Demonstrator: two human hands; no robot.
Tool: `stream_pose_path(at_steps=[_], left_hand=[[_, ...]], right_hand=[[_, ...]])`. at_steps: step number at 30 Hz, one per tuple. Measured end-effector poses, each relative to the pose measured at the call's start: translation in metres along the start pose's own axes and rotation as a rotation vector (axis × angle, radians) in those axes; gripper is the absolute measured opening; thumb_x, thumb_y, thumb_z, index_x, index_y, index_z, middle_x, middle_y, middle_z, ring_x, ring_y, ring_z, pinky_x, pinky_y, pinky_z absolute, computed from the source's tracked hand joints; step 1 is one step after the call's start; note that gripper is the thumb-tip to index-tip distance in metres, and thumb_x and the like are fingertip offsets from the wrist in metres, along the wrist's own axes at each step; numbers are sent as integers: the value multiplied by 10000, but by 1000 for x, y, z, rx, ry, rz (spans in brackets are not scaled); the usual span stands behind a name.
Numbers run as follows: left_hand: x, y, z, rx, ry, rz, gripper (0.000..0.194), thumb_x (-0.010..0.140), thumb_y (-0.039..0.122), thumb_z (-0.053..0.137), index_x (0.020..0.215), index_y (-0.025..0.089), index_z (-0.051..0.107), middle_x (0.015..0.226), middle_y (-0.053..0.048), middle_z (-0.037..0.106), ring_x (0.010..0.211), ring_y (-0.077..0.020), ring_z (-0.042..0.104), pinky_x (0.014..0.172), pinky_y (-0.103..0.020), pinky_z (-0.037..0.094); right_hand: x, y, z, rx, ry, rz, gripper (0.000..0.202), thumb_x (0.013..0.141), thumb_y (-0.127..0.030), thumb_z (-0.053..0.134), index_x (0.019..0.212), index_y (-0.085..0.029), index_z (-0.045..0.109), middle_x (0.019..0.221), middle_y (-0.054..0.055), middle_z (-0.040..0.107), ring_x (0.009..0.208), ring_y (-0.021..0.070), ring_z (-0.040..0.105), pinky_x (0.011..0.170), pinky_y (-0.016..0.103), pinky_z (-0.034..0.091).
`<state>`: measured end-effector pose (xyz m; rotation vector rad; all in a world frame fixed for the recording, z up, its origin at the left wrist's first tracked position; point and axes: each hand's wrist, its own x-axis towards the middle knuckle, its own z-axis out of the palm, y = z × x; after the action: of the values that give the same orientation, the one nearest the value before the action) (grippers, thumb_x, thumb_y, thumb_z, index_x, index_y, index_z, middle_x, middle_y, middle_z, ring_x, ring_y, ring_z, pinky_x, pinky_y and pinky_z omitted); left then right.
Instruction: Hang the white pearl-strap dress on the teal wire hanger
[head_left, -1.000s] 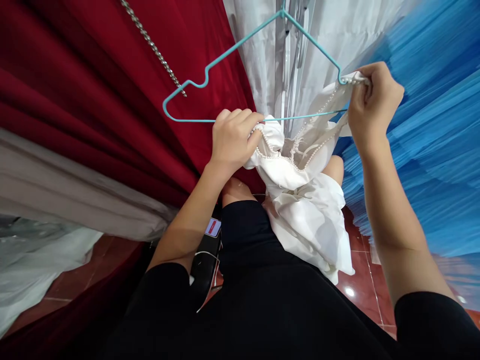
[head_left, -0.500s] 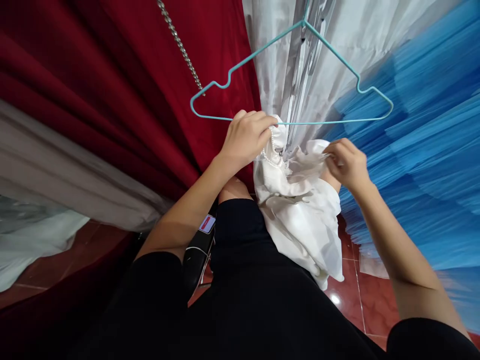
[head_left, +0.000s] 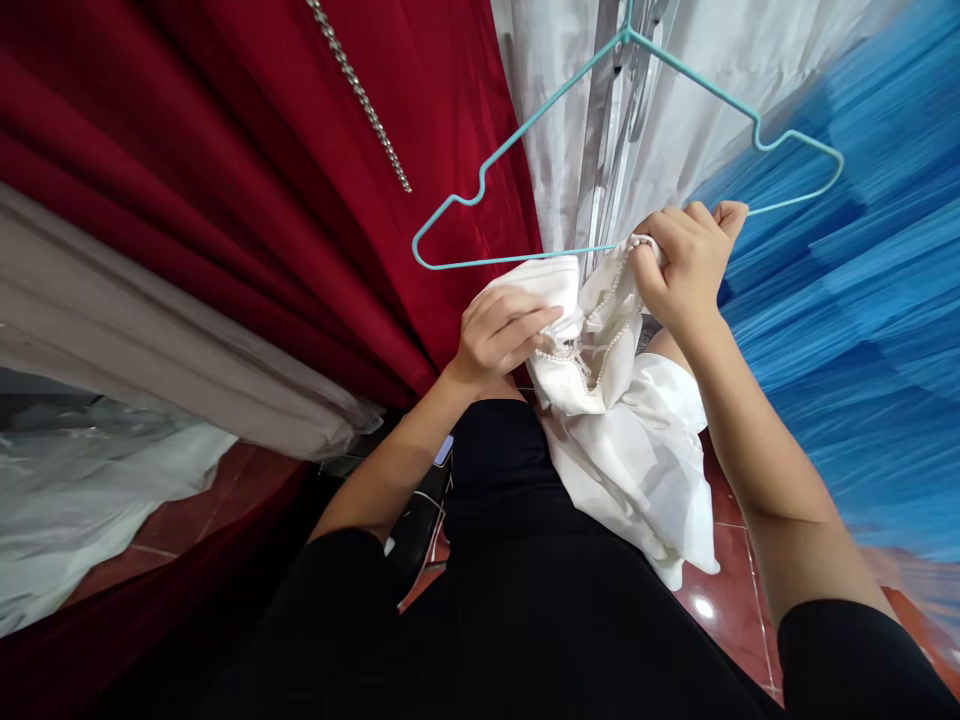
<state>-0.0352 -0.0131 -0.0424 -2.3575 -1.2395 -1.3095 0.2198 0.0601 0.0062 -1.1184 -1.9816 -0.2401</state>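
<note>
A white garment (head_left: 630, 450) with a beaded neckline hangs between my hands and drapes down over my leg. My left hand (head_left: 504, 335) pinches its left shoulder, just below the hanger's bottom bar. My right hand (head_left: 688, 258) is closed around the other beaded shoulder and the bottom bar of the light-blue hanger (head_left: 517, 136). The hanger spreads above both hands, tilted with its right end higher. Part of the bar is hidden behind my right fingers.
Red fabric (head_left: 337, 230) with a rhinestone strand (head_left: 364, 95) hangs at left, beside beige cloth (head_left: 150, 310). White drapes (head_left: 551, 120) hang behind the hanger. Blue tulle (head_left: 847, 300) fills the right. Below are red floor tiles (head_left: 731, 600) and a dark seat at my left.
My right hand has moved up to the hanger bar with the garment's right shoulder. My left hand has come down off the bar. The hanger has shifted right and tilted.
</note>
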Motion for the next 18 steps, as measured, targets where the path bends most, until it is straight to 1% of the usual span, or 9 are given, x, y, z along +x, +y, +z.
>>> stream_pose_path(at_steps=[3, 6, 8, 9, 11, 13, 15, 16, 18], left_hand=[[-29, -15, 1, -107, 214, -250, 237, 943, 403, 603, 1079, 258, 732, 848, -51, 705, 780, -215, 665, 767, -385, 557], [-29, -47, -7, -272, 447, -557, 136, 905, 325, 594, 1006, 234, 598, 779, 12, 588, 681, -138, 587, 676, -326, 495], [-13, -72, -23, -282, 589, -576, 144, 911, 330, 584, 948, 230, 487, 821, 22, 545, 741, -120, 587, 714, -328, 479], [-3, -82, -34, -232, 669, -518, 146, 914, 316, 568, 932, 231, 450, 819, 23, 519, 757, -118, 581, 727, -338, 469], [23, -91, -59, -173, 676, -416, 158, 869, 283, 587, 957, 251, 461, 912, 13, 534, 776, -127, 587, 730, -362, 483], [50, -81, -83, -113, 555, -359, 175, 827, 256, 625, 966, 293, 523, 1019, -3, 587, 815, -159, 620, 719, -389, 519], [76, -56, -96, 2, 457, -248, 116, 899, 328, 571, 1006, 315, 530, 1128, -33, 608, 878, -202, 649, 699, -417, 527], [87, -42, -97, 46, 401, -219, 107, 931, 356, 545, 1027, 314, 525, 1154, -38, 608, 882, -207, 656, 695, -425, 532], [105, -14, -89, 100, 396, -200, 115, 934, 329, 550, 1037, 291, 514, 1094, -12, 590, 761, -143, 620, 646, -387, 533]], right_hand=[[-2, -4, -5, 19, -9, 12, 404, 1033, -514, 360, 819, -278, 607, 708, 69, 574, 866, 268, 514, 1003, 552, 243], [-4, -8, -10, 41, -15, 6, 386, 1022, -519, 391, 813, -283, 614, 687, 61, 558, 836, 251, 486, 1006, 549, 246], [-5, -9, -13, 41, -10, -4, 376, 1019, -512, 399, 817, -286, 621, 692, 59, 564, 819, 243, 477, 1001, 548, 255], [-6, -9, -14, 36, -8, -9, 371, 1020, -505, 399, 824, -287, 627, 702, 59, 571, 813, 241, 478, 998, 548, 260], [-6, -10, -16, 26, -18, -20, 364, 1024, -489, 394, 849, -291, 644, 727, 60, 588, 811, 240, 489, 994, 548, 270], [-6, -14, -18, 22, -50, -37, 362, 1027, -479, 389, 879, -292, 662, 742, 60, 600, 809, 240, 503, 986, 549, 284], [-6, -18, -21, 19, -92, -57, 360, 1030, -468, 388, 922, -289, 681, 763, 60, 612, 804, 241, 515, 972, 549, 301], [-7, -20, -22, 15, -111, -67, 360, 1033, -458, 384, 947, -287, 689, 774, 61, 617, 800, 239, 519, 966, 549, 310], [-9, -22, -25, 0, -121, -81, 359, 1039, -435, 374, 984, -290, 698, 786, 60, 620, 797, 235, 525, 966, 549, 324]])
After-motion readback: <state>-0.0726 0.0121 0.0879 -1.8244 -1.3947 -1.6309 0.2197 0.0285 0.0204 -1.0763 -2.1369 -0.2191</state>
